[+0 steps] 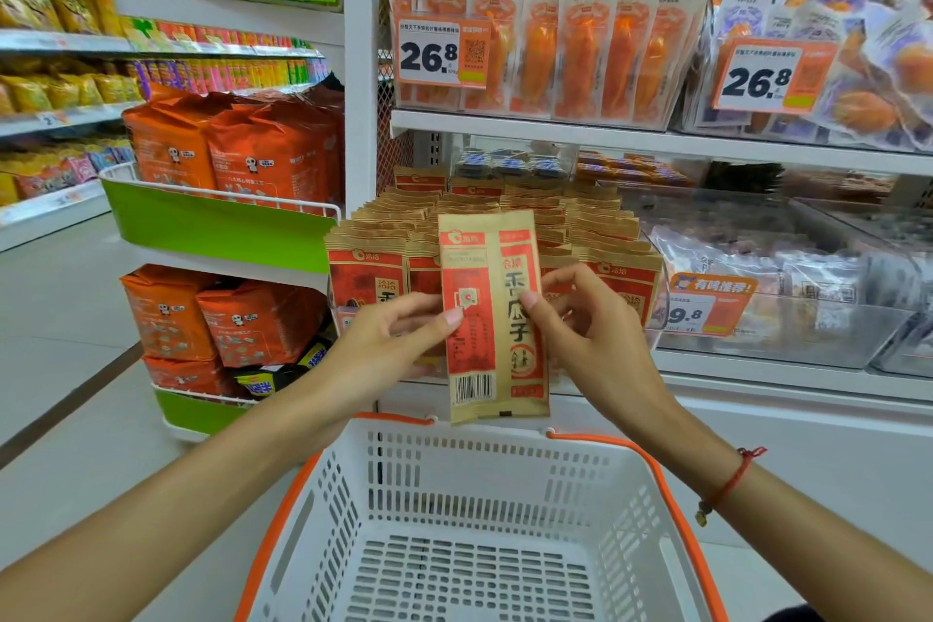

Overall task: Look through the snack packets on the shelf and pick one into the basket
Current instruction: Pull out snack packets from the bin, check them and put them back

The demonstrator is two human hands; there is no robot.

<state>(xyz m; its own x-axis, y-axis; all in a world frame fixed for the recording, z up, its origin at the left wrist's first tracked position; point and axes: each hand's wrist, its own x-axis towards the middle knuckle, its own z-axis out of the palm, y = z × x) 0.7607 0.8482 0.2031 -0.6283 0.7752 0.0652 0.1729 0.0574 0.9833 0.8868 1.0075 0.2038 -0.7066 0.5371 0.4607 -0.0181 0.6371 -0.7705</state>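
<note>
A tan and red snack packet (492, 318) is held upright in front of the shelf, above the far rim of the basket. My left hand (383, 343) pinches its left edge and my right hand (590, 333) pinches its right edge. Behind it, several rows of the same tan packets (505, 217) stand packed in a clear bin on the lower shelf. The white basket (323, 510) with orange rim sits below my arms, and its inside holds nothing.
The upper shelf (656, 141) carries orange snack packs (580, 46) and purple packs (858, 81) behind 26.8 price tags. Clear bins of pale packets (757, 268) stand to the right. A green and white end rack (217, 227) with orange bags stands left, beside the aisle floor.
</note>
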